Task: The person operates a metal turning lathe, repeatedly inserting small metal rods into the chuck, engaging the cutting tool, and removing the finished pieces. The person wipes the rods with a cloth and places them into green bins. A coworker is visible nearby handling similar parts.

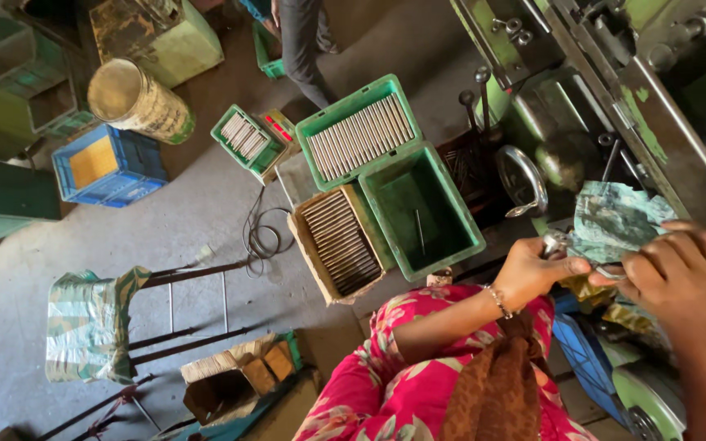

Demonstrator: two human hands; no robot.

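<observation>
Beside green machine [606, 106], left hand [533, 273], right hand [680, 273] grip metal rod [574, 249]; green crates [418, 208] below.

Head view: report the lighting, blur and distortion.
Head view: daylight brightens the concrete floor, while the upper left corner sits in shadow; the left hand and right hand on a small metal part are slightly soft; wide-lens tilt skews the green crates and the machine.

Left hand [533, 271] and right hand [680, 273] grip a short metal rod [561, 243] against crumpled greenish cloth [614, 222], above green plastic crates [422, 211].
</observation>
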